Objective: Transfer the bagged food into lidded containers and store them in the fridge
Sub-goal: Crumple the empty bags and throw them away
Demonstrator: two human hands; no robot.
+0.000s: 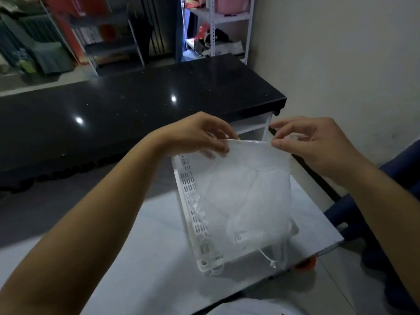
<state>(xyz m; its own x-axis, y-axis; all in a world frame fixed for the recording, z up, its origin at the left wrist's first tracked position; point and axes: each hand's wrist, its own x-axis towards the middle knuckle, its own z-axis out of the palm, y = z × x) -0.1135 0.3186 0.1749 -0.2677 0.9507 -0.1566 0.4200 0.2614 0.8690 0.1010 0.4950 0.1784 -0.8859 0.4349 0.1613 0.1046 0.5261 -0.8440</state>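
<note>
Dim light fills a storage-like room, with metal shelving [106, 42] at the back left, a white rack [227, 26] of jumbled items at the back centre, and a pale wall on the right. Below them a glossy black counter [136, 105] runs across the view, and nearer the camera lies a light grey tabletop [141, 246].

From the lower left, the bare left forearm reaches up and to the right, wrist bent slightly down. The left hand [200, 135] has its fingers curled, thumb and fingertips pinched on the left part of the top edge of a clear plastic bag [250, 185]. The bag hangs down from that edge, translucent and creased, between the two hands and just below them. Its contents cannot be made out. Behind and beneath the bag sits a white slotted basket [193, 201] on the tabletop, its perforated left wall showing beside the bag; the bag's lower end falls inside or over the basket, with a knotted bit of plastic near the basket's front rim.

The right forearm enters from the lower right and angles up and leftward. The right hand [311, 142] pinches the right end of the bag's top edge, remaining fingers loosely curled. A dark blue chair [363, 208] stands beside the tabletop at the far right.
</note>
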